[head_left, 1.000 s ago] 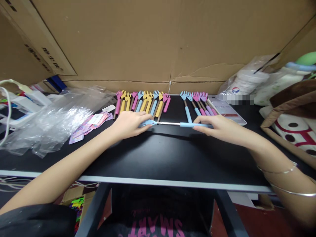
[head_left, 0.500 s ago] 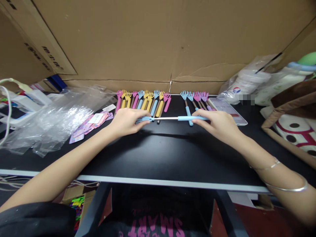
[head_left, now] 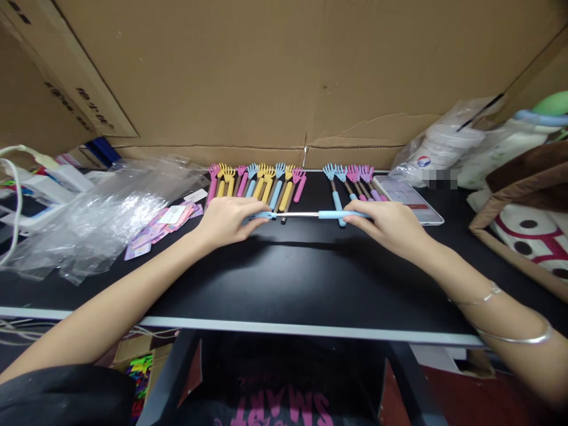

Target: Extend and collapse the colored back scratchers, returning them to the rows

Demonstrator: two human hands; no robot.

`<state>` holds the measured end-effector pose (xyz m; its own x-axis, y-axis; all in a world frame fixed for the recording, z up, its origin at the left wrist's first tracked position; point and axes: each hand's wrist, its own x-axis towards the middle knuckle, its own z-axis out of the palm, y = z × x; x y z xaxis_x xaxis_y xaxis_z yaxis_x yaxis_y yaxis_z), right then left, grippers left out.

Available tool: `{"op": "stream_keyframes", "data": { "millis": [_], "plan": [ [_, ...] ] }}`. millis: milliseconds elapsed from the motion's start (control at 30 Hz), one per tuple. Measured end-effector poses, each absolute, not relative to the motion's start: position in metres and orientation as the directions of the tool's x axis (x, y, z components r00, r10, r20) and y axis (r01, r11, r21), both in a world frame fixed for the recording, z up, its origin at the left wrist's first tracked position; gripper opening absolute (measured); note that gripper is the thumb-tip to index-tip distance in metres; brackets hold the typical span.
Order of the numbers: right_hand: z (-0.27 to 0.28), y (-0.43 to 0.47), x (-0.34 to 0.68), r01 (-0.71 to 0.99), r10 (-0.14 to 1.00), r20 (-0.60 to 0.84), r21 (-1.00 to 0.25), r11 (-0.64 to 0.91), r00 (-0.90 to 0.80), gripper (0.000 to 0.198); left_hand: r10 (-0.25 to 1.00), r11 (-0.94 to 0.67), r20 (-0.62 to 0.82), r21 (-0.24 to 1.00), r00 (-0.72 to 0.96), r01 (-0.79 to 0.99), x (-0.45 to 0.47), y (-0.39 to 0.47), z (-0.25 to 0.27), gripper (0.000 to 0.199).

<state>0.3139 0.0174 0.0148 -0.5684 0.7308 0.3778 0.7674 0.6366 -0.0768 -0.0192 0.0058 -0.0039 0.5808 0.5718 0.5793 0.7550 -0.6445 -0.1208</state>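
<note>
A blue back scratcher (head_left: 297,215) with a metal rod is held level above the black tabletop. My left hand (head_left: 231,220) is closed round its claw head, which the fingers partly hide. At the other end, my right hand (head_left: 385,226) grips the blue handle. Behind them lies a row of pink, yellow and blue back scratchers (head_left: 266,180), claws toward the cardboard. A smaller group of blue, pink and purple back scratchers (head_left: 354,177) lies farther right, just beyond my right hand.
Clear plastic bags (head_left: 102,213) and printed cards (head_left: 164,223) lie at left. A phone (head_left: 415,201), a bagged cup (head_left: 450,148) and a brown-handled bag (head_left: 515,219) stand or lie at right. A cardboard wall (head_left: 248,77) closes off the back of the table (head_left: 284,290).
Both hands keep hold of the back scratcher in almost the same place. The left hand seems to cover slightly more of the claw head; the rest looks unchanged.
</note>
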Motion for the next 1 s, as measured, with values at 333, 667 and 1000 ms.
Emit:
{"op": "stream_keyframes", "data": {
  "millis": [333, 667, 1000],
  "plan": [
    [0.017, 0.020, 0.307, 0.635, 0.771, -0.021, -0.581, 0.508, -0.636, 0.045, 0.494, -0.588, 0.583, -0.322, 0.645, 0.742, -0.021, 0.002, 0.006, 0.031],
    [0.010, 0.020, 0.304, 0.626, 0.766, -0.186, -0.705, 0.332, -0.616, 0.051, 0.490, -0.591, 0.575, -0.334, 0.655, 0.735, -0.017, -0.001, 0.007, 0.037],
    [0.015, 0.016, 0.302, 0.639, 0.810, 0.091, -0.566, 0.520, -0.579, 0.040, 0.633, -0.611, 0.545, -0.084, 0.550, 0.787, -0.013, 0.001, 0.001, 0.041]
  ]
}}
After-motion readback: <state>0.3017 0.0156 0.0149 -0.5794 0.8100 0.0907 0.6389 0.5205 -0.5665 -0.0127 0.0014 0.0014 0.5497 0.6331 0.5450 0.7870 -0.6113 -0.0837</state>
